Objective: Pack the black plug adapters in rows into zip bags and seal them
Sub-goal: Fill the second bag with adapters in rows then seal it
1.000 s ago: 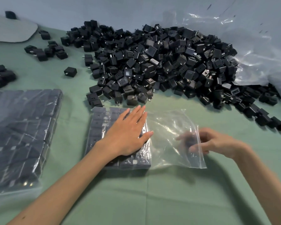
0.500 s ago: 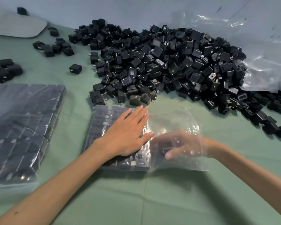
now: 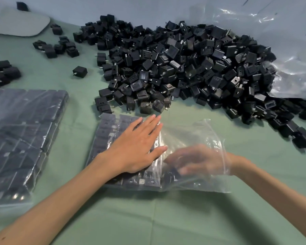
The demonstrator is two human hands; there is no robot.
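Your left grip (image 3: 136, 147) lay flat, fingers (image 3: 149, 123) straight, on rowed black plug adapters (image 3: 106, 133) in a clear zip bag (image 3: 201, 133); your right grip (image 3: 198, 161), inside, too blurred to tell.

left hand (image 3: 134, 147) pressing zip bag (image 3: 193, 131), right hand (image 3: 198, 161) inside

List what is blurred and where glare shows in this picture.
Head view: right hand inside the zip bag is motion-blurred; left hand and adapter pile are sharp; glare streaks the plastic sheet at upper right.
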